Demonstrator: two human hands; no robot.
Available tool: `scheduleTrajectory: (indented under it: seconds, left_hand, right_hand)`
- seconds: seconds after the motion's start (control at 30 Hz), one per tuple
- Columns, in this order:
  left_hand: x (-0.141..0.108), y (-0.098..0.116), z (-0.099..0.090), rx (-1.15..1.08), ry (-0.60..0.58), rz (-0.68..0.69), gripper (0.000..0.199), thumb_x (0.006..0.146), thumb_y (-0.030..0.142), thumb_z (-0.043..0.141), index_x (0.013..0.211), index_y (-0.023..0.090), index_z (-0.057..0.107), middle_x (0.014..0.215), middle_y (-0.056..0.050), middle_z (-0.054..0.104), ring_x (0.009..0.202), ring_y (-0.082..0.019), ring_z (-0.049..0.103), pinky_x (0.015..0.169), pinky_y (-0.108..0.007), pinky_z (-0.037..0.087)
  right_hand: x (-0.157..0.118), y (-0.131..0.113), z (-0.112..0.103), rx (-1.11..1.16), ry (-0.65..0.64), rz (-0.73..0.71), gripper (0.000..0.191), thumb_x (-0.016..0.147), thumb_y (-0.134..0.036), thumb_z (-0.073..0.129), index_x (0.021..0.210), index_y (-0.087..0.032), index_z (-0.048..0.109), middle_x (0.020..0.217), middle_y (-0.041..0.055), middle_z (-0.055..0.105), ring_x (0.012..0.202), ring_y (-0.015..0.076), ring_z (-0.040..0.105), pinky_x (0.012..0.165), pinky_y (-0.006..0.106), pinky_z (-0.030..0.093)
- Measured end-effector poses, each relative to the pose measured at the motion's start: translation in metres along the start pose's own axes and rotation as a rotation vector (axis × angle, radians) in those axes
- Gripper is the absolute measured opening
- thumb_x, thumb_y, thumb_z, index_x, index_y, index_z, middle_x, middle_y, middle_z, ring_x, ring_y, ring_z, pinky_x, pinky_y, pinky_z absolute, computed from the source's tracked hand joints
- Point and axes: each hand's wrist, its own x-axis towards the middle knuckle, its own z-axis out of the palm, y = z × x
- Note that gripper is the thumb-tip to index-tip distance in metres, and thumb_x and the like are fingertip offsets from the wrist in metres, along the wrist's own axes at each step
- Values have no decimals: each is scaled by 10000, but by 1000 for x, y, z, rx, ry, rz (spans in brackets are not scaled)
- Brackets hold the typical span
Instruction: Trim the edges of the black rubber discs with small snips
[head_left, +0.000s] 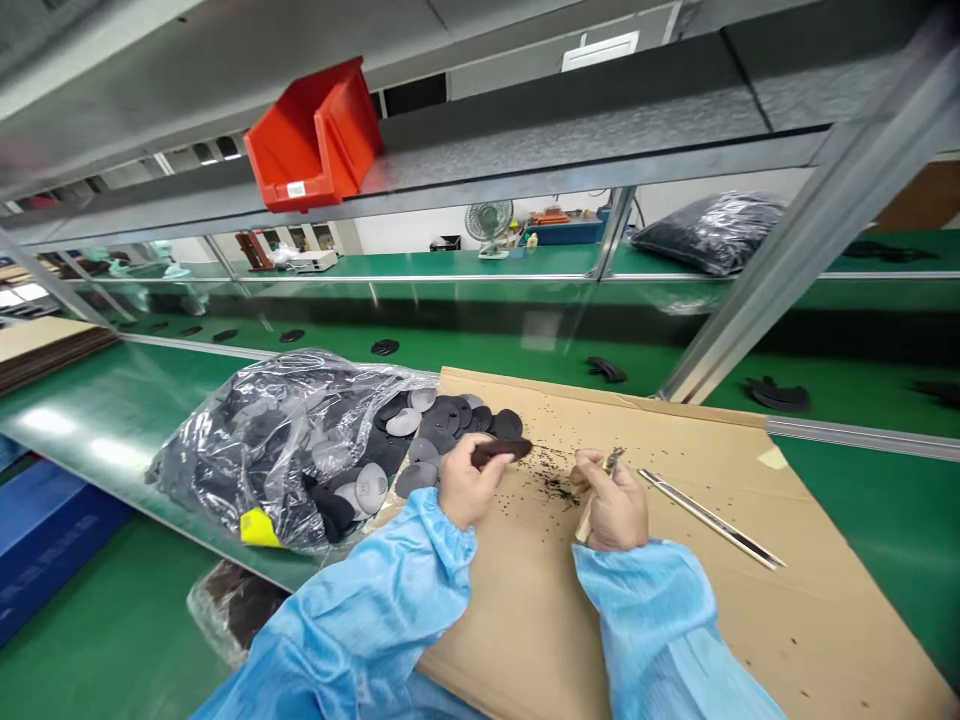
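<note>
My left hand (466,482) grips a dark, thin oval pad (502,452), seen nearly edge-on. To its right, my right hand (611,500) is closed around a small tool (613,459) with a metal tip and a pale handle; its exact kind is hard to make out. Between and beyond the hands, small black scraps (555,485) lie scattered on the cardboard sheet (517,620). Left of my left hand, a pile of black and grey round pads (442,420) spills from a clear plastic bag (262,420).
A slim pale strip with a dark middle (712,518) lies right of my right hand. Behind the cardboard runs a green belt (510,365) with black pads on it. A slanted metal post (780,260) stands at the right. The red bin (319,140) sits on the shelf above.
</note>
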Motion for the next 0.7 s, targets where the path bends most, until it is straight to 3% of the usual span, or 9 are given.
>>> scheduleTrajectory:
  seconds: [0.07, 0.13, 0.23, 0.43, 0.57, 0.7]
  left_hand:
    - [11, 4, -5, 8, 25, -57, 266, 757, 328, 663, 972, 184, 603, 877, -47, 683, 809, -184, 638, 750, -304, 503]
    - [29, 4, -8, -1, -13, -31, 301, 774, 303, 632, 1045, 178, 597, 979, -65, 685, 903, -197, 638, 822, -320, 497]
    - [68, -2, -8, 116, -95, -10, 323, 779, 270, 605, 1088, 179, 616, 1034, -72, 684, 955, -218, 630, 877, -349, 481]
    - [163, -11, 11, 699, -156, 43, 359, 833, 244, 511, 1163, 214, 648, 1066, -103, 637, 1034, -265, 575, 923, -378, 435]
    - [204, -10, 36, 947, -187, -2, 407, 829, 177, 483, 1216, 169, 610, 1186, -179, 533, 1135, -316, 493, 955, -423, 391]
    - [214, -8, 91, 973, -260, -76, 501, 742, 210, 615, 1229, 101, 569, 1231, -253, 480, 1165, -406, 444, 911, -514, 398]
  right_hand:
    - [8, 0, -8, -131, 202, -239, 324, 625, -387, 680, 836, -161, 584, 667, -26, 488, 606, 122, 451, 602, 265, 376]
    - [15, 2, -14, -194, 313, -382, 373, 656, -376, 664, 941, -170, 539, 739, -26, 472, 658, 126, 471, 661, 276, 398]
    - [23, 11, -17, -167, 328, -368, 500, 667, -430, 653, 1052, -180, 454, 817, -13, 454, 691, 137, 495, 678, 289, 426]
    - [30, 31, -13, -288, 426, -291, 561, 715, -590, 621, 1070, -177, 485, 951, 68, 540, 856, 217, 540, 789, 348, 430]
    - [29, 34, -13, -290, 415, -307, 533, 750, -554, 632, 1091, -170, 491, 986, 92, 557, 905, 235, 542, 803, 342, 426]
    - [26, 32, -8, -333, 438, -355, 472, 797, -519, 608, 1090, -168, 488, 978, 110, 556, 903, 251, 532, 815, 369, 418]
